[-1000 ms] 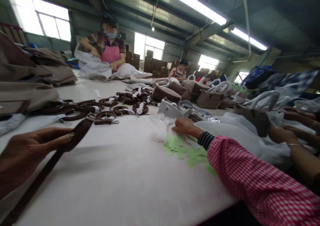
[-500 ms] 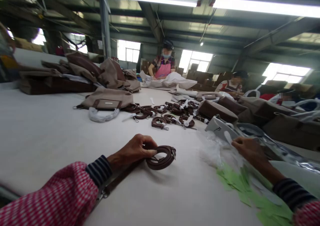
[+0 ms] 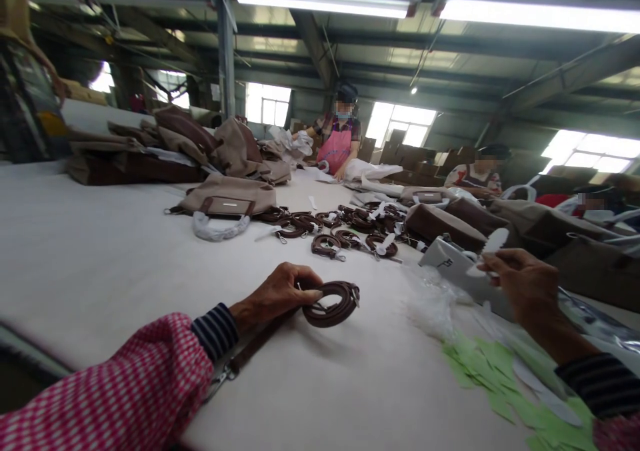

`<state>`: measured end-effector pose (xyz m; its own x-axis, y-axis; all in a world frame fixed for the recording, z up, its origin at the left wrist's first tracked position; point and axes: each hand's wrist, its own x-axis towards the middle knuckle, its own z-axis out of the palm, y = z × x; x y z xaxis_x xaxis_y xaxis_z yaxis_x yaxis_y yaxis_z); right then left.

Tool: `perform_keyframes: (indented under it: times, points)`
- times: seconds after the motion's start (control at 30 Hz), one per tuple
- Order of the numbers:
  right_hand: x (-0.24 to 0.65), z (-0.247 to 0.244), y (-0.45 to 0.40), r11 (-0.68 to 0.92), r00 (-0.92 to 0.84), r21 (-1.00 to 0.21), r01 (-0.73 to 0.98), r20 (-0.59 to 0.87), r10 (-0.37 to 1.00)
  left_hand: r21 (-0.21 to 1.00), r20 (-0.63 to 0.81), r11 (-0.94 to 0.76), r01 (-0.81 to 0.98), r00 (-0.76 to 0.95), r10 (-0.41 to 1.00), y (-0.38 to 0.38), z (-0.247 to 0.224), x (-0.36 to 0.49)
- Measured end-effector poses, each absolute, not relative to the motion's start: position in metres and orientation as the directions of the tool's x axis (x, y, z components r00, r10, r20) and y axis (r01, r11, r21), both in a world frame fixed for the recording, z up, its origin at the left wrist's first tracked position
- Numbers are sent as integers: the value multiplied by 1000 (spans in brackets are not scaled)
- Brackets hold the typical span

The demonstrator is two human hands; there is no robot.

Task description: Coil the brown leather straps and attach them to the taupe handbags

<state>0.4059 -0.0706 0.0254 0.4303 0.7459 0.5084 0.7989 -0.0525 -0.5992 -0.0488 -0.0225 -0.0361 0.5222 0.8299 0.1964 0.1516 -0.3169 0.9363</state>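
Note:
My left hand (image 3: 283,292) pinches a coiled brown bag strap (image 3: 331,316) between thumb and fingers, just above the white table (image 3: 280,404). The strap's loose end trails back under my wrist to a metal clasp (image 3: 227,372). On the right, my right hand (image 3: 525,284) is closed on a white serrated plastic strip (image 3: 496,243) and holds it up in front of a grey box (image 3: 447,264). Beneath that hand lie clear plastic bags (image 3: 433,298) and green paper slips (image 3: 493,364).
Several coiled straps (image 3: 350,238) with white strips lie mid-table. A grey-brown handbag (image 3: 230,194) rests left of them; more bags are heaped at the back left (image 3: 135,161) and right (image 3: 450,238). Beyond the table, a person in a pink apron (image 3: 336,146) handles white wrapping.
My right hand has lifted the white plastic strip up from beside the clear bags. My left hand still holds the coiled strap. The camera view has shifted slightly.

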Motion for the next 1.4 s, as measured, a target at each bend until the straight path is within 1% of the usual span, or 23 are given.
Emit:
perform_keyframes:
  times: [0.03,0.07,0.1,0.17,0.23,0.27,0.33,0.4,0.47,0.53,0.7,0.77,0.83,0.9,0.97,1.0,1.1,1.17,1.23,1.27,1.33,1.4]
  points:
    - [392,32,-70,14,471,-658,753,553,687,950,184,-286,125,516,837,-22,-35,-49]
    - [375,39,-69,98,486,-705,702,575,659,966,166,-244,90,508,845,-21,-34,-48]
    - [356,44,-69,172,434,-712,681,582,688,979,147,-198,51,500,854,-21,-33,-48]
    - [314,47,-67,287,228,-696,658,548,805,992,118,-130,-8,481,869,-20,-31,-49]
    - [272,42,-64,357,-19,-730,583,427,904,994,109,-101,-42,467,878,-19,-31,-51]
    - [253,37,-63,367,-97,-754,545,379,921,994,110,-93,-59,466,878,-18,-31,-53]
    - [223,26,-61,339,-198,-819,463,277,940,992,112,-73,-101,469,876,-16,-33,-57]
    - [203,18,-61,275,-238,-886,372,195,951,986,118,-48,-161,461,879,-13,-36,-60]
    - [194,13,-62,219,-243,-931,292,150,958,975,124,-24,-222,447,886,-11,-37,-62]
    - [191,11,-62,190,-221,-949,252,135,966,969,126,-13,-248,447,886,-11,-36,-61]
    - [188,8,-57,123,-161,-972,198,91,983,990,110,-47,-131,529,841,-18,-29,-56]
    - [185,8,-56,96,-151,-981,170,70,986,993,112,-82,-81,526,843,-21,-27,-55]
    - [183,8,-57,56,-151,-986,160,32,988,987,155,-154,-43,492,857,-23,-24,-54]
    - [184,9,-59,17,-153,-987,161,-8,988,962,237,-271,15,443,864,-22,-23,-53]
    - [188,12,-62,24,-129,-983,180,1,992,897,346,-423,130,388,854,-21,-24,-53]
    - [191,14,-63,50,-97,-979,200,31,995,843,405,-498,203,369,837,-20,-25,-54]
    - [200,26,-63,157,22,-952,264,168,985,611,577,-691,386,380,723,-18,-30,-55]
    - [200,35,-61,207,-7,-939,276,213,977,432,674,-785,443,420,608,-18,-33,-56]
    - [196,42,-58,221,-136,-937,270,191,972,252,750,-846,469,458,477,-19,-34,-56]
    - [192,43,-55,208,-205,-941,269,154,966,170,777,-865,473,475,413,-20,-35,-55]
    - [183,41,-49,138,-295,-953,270,54,954,25,806,-882,471,512,297,-24,-34,-55]
    - [176,36,-44,37,-334,-972,232,-44,942,-95,815,-876,472,543,204,-28,-32,-54]
